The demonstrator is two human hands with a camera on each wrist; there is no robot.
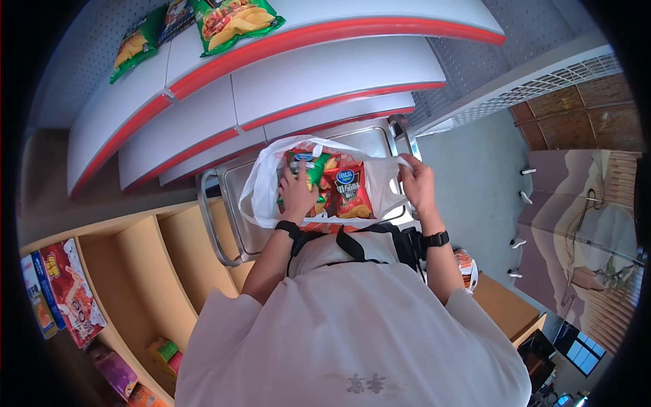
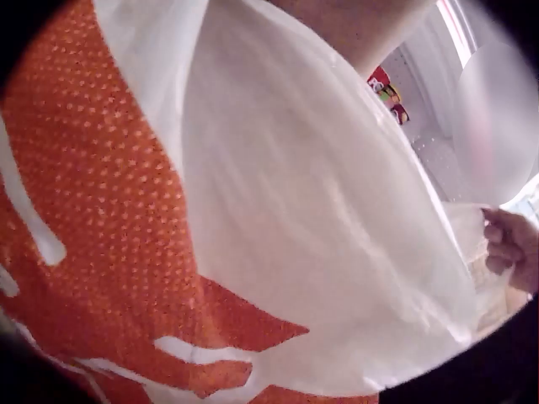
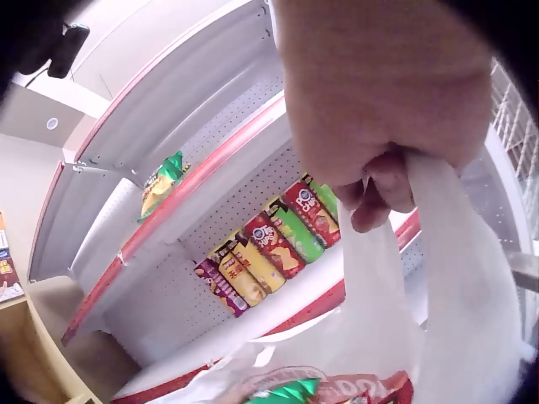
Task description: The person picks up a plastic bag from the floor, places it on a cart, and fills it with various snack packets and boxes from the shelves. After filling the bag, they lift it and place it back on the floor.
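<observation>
Plastic bag [image 1: 261, 200] lies between the hands: left hand [image 1: 298, 198] touches a green packet [image 1: 316, 169] inside, grip indiscernible; red packet [image 1: 350, 193] to its right; right hand [image 1: 418, 186] pinches the handle [image 3: 463, 261]. Packet-arranging seems underway; next calls for a steady opening.

A metal trolley [image 1: 249, 234] with a flat tray and curved tubular end handles forms the near support; a white plastic bag [image 1: 256, 197] sits over the tray, its underside hidden from view; behind stands a tiered shelf unit [image 1: 339, 68] of white boards with red front edges; its upper board bears green chip packets [image 1: 237, 26] and a dark blue packet [image 1: 178, 18]; per the right wrist view, a lower board bears canisters [image 3: 274, 246] in purple, yellow, red and green, arranged in a row; at left, a wooden shelf [image 1: 125, 271] with dividers bears a red box [image 1: 71, 288] and a purple package [image 1: 114, 372].
</observation>
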